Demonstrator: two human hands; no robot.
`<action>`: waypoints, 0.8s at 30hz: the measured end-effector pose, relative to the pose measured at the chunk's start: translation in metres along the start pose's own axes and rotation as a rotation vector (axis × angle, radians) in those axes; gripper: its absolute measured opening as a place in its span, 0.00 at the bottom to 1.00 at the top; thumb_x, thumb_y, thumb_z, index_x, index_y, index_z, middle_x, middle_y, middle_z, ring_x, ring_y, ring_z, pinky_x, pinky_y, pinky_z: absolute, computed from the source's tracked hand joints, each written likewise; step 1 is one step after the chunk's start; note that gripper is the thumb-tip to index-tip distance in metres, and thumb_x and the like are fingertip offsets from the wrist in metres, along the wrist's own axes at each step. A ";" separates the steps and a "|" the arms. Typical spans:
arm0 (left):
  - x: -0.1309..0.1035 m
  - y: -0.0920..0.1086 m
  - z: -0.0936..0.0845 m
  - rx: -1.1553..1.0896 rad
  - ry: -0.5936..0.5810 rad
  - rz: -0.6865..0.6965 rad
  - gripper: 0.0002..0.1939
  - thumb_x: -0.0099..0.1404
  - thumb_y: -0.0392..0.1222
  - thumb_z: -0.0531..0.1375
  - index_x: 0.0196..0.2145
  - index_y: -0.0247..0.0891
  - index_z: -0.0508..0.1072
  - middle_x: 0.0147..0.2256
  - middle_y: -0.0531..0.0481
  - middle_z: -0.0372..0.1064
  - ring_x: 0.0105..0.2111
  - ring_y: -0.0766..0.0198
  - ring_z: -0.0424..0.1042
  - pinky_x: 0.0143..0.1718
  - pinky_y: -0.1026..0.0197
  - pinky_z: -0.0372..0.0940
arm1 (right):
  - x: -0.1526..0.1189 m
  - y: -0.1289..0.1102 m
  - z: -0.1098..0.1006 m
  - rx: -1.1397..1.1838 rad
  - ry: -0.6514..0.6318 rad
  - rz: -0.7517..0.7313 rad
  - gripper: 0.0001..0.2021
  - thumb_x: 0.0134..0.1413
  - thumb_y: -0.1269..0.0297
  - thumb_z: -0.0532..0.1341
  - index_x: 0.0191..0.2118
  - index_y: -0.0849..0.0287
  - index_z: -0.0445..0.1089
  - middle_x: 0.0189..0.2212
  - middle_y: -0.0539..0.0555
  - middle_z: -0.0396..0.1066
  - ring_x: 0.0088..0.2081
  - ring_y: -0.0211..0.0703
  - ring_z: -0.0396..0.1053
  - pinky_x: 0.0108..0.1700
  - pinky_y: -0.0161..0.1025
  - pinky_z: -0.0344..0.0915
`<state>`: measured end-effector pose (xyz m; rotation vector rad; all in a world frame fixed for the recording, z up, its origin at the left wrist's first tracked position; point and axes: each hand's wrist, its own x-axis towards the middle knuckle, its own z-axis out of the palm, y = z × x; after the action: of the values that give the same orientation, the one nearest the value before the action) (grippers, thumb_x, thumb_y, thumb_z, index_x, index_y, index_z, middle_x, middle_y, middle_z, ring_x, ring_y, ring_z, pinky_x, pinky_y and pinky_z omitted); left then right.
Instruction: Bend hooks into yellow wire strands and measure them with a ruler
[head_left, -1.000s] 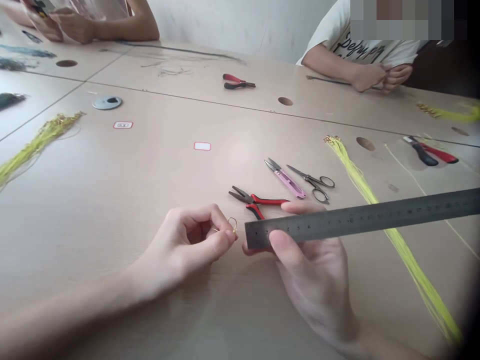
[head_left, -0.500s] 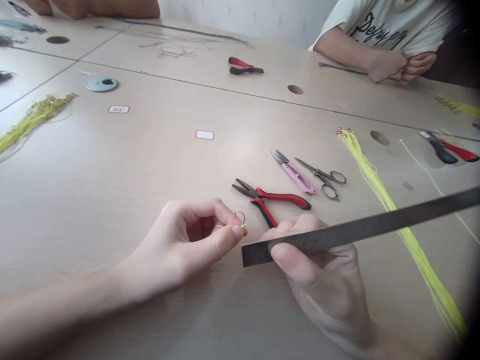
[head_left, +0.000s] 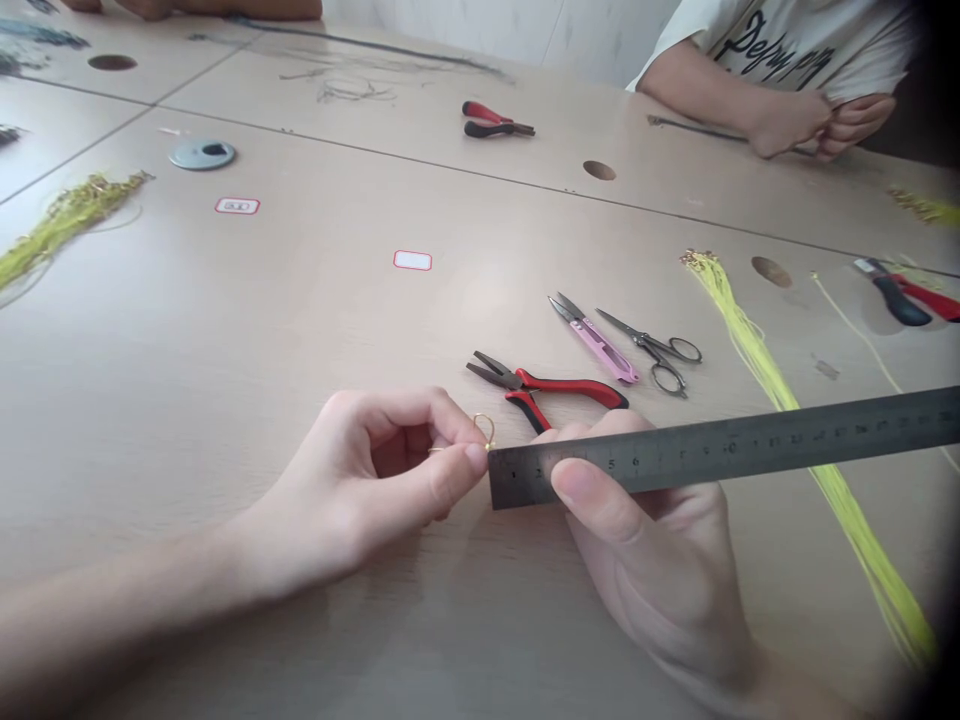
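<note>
Between thumb and forefinger, my left hand [head_left: 397,480] pinches a small gold wire loop [head_left: 485,428], which sticks up past the fingertips. My right hand [head_left: 645,560] grips a metal ruler [head_left: 690,452] near its left end, thumb across the front and fingers behind. The ruler's left end is at my left fingertips, just below the loop, its numbered face turned to me. Behind my right hand lie red and black pliers [head_left: 574,388] with parted jaws, their lower handle partly hidden. Pink snips [head_left: 604,348] and grey scissors [head_left: 652,348] rest beyond them.
A yellow cord bundle [head_left: 757,360] runs down the right side, passing under the ruler. Another bundle [head_left: 67,222] lies at the left. Farther back are a grey disc [head_left: 201,153], two labels, and more pliers [head_left: 495,122]. A person's hands [head_left: 832,125] work at the top right.
The ruler's left end has moved up to my left fingertips, and its face has tilted so the markings show. My left hand keeps its pinch on the loop.
</note>
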<state>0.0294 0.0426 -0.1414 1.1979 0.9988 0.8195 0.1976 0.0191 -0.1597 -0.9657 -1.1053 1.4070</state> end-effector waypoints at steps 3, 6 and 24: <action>-0.001 -0.001 0.000 0.001 -0.002 0.010 0.10 0.56 0.40 0.59 0.18 0.39 0.70 0.15 0.55 0.59 0.17 0.71 0.58 0.16 0.70 0.55 | -0.002 0.000 -0.002 -0.021 -0.002 0.004 0.07 0.52 0.67 0.62 0.25 0.56 0.64 0.21 0.45 0.61 0.26 0.34 0.61 0.31 0.36 0.63; 0.000 -0.003 -0.001 -0.004 -0.002 0.004 0.10 0.56 0.40 0.59 0.19 0.39 0.70 0.15 0.55 0.59 0.16 0.71 0.57 0.15 0.70 0.54 | -0.004 0.000 -0.003 -0.054 0.012 0.007 0.08 0.52 0.65 0.62 0.26 0.56 0.64 0.22 0.46 0.61 0.25 0.34 0.59 0.29 0.36 0.61; -0.002 0.003 0.002 -0.025 0.019 0.003 0.10 0.53 0.37 0.59 0.16 0.38 0.69 0.15 0.55 0.58 0.16 0.71 0.56 0.14 0.69 0.52 | -0.004 -0.002 -0.005 -0.124 0.023 0.037 0.04 0.52 0.62 0.61 0.28 0.51 0.66 0.22 0.48 0.61 0.26 0.39 0.61 0.31 0.42 0.63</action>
<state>0.0306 0.0409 -0.1384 1.1731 0.9994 0.8447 0.2028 0.0161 -0.1594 -1.0930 -1.1736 1.3664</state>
